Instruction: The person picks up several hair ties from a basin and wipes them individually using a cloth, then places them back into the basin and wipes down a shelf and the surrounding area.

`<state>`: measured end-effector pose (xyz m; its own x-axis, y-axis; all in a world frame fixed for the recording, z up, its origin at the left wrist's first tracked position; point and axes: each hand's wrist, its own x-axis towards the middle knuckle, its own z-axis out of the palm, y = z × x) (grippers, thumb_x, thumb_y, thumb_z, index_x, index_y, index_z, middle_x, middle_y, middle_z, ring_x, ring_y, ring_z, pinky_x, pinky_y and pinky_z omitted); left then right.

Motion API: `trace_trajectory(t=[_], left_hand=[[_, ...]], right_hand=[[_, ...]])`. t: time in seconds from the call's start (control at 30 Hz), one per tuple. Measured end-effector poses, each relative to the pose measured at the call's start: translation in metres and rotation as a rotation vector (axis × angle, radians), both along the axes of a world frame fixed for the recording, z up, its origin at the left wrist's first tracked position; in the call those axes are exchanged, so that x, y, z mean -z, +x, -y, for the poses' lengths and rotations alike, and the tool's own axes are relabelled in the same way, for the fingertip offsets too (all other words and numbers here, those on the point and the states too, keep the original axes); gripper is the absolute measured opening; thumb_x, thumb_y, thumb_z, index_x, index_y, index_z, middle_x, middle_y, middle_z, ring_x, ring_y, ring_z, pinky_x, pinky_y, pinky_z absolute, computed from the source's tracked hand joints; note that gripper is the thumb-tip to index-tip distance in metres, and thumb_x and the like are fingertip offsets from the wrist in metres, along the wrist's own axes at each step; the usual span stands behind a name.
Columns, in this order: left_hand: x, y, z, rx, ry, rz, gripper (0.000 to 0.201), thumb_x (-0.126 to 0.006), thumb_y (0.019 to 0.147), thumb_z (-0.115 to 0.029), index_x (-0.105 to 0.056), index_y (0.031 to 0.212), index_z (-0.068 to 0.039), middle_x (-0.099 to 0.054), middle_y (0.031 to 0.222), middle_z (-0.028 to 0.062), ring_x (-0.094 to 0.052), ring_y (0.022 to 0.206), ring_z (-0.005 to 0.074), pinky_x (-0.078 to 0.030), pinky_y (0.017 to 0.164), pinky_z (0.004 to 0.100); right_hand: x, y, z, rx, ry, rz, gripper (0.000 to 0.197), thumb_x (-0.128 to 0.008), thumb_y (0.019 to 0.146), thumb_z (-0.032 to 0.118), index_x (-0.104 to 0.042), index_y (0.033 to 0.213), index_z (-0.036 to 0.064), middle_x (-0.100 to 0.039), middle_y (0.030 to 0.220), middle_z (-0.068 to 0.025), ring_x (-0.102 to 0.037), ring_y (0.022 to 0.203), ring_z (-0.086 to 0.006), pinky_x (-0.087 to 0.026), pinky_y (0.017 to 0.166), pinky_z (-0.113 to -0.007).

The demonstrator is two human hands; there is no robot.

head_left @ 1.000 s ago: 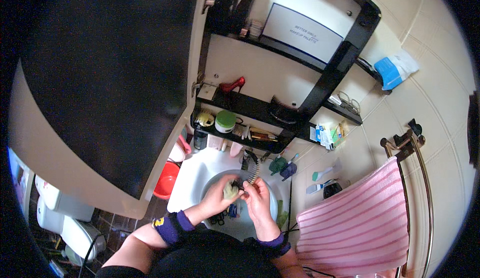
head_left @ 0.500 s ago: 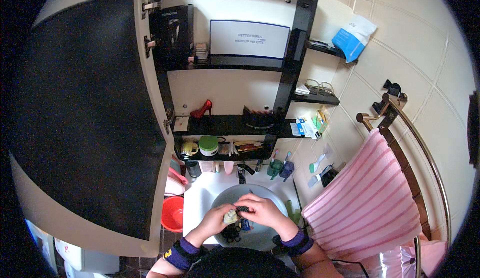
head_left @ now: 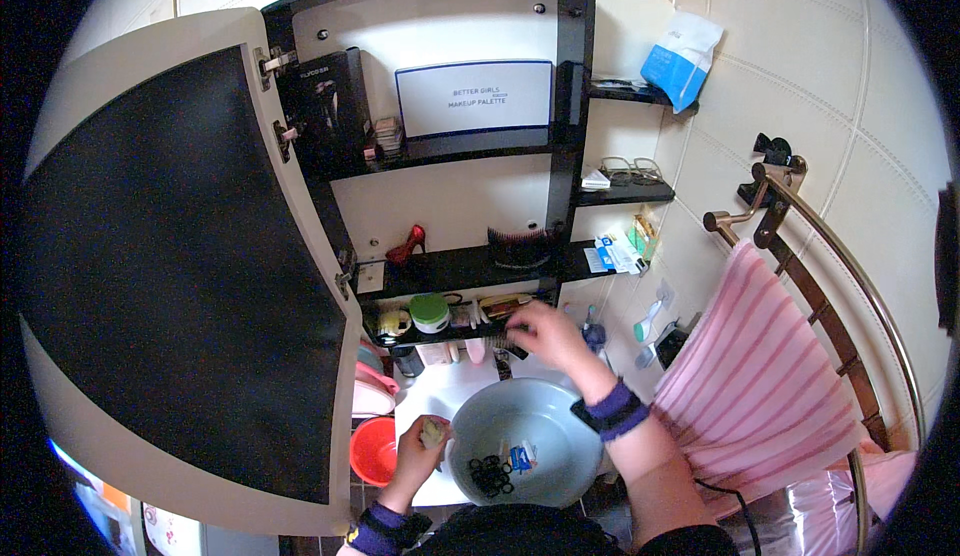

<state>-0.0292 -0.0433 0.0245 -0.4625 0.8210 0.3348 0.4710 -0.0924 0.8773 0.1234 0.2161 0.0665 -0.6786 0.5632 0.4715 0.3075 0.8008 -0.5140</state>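
My left hand (head_left: 412, 463) is closed on a small crumpled pale yellow-green thing (head_left: 433, 433), perhaps a cloth or sponge, at the left rim of the grey-blue basin (head_left: 565, 426). My right hand (head_left: 548, 336) is raised in front of the cabinet's lowest shelf, its fingers pinched on a small dark, ridged, comb-like piece (head_left: 497, 340), blurred. Down in the basin lie several black ring-shaped bands (head_left: 490, 476) and some small blue and white pieces (head_left: 520, 458).
A green-lidded jar (head_left: 430, 313) stands on the lowest shelf; a red shoe-shaped ornament (head_left: 408, 245) and a large dark comb (head_left: 520, 248) sit above. The cabinet door (head_left: 190, 286) hangs open at left. A pink striped towel (head_left: 760, 376) hangs at right; a red bowl (head_left: 374, 453) is lower left.
My hands have parted. The right rose from above the basin to the lowest shelf with the dark ridged piece; the left moved down and left, keeping the pale thing.
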Motion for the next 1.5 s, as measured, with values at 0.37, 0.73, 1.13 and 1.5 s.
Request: trace_trajectory(t=[0.37,0.73,1.13,1.5], left_hand=[[0.096,-0.044,0.013,-0.027,-0.176,-0.036,0.017,-0.067,0.081,-0.016,-0.061,0.093,-0.005,-0.066,0.082,0.0079,-0.063,0.077,0.0157,-0.049,0.069,0.0284],[0.074,-0.033,0.017,0.023,-0.225,-0.116,0.017,-0.066,0.082,-0.018,-0.062,0.093,-0.006,-0.066,0.078,0.0071,-0.063,0.072,0.0145,-0.049,0.064,0.0275],[0.088,-0.037,0.006,0.057,-0.271,-0.141,0.019,-0.067,0.080,-0.014,-0.061,0.096,-0.006,-0.065,0.078,0.0057,-0.061,0.070,0.0134,-0.049,0.061,0.0272],[0.066,-0.030,0.003,-0.039,-0.344,0.193,0.024,-0.053,0.092,-0.021,-0.061,0.103,-0.002,-0.064,0.092,0.0087,-0.060,0.088,0.0155,-0.046,0.077,0.0292]], right_hand=[[-0.011,-0.048,-0.104,0.306,0.103,-0.029,0.018,-0.068,0.074,0.013,-0.062,0.090,0.0095,-0.056,0.088,-0.0100,-0.058,0.082,-0.0318,-0.048,0.071,-0.040],[0.018,-0.054,-0.116,0.346,0.132,-0.274,0.050,-0.074,0.065,0.001,-0.050,0.108,0.0110,-0.042,0.112,-0.0127,-0.057,0.071,-0.0269,-0.050,0.067,-0.038],[0.022,-0.045,-0.107,0.269,0.033,-0.374,0.047,-0.069,0.069,-0.006,-0.051,0.109,0.0108,-0.040,0.115,-0.0108,-0.057,0.069,-0.0179,-0.050,0.062,-0.029],[0.154,-0.011,-0.026,0.214,-0.384,-0.275,0.018,-0.061,0.078,0.003,-0.059,0.095,0.0068,-0.054,0.099,-0.0121,-0.060,0.077,-0.0216,-0.049,0.063,-0.034]])
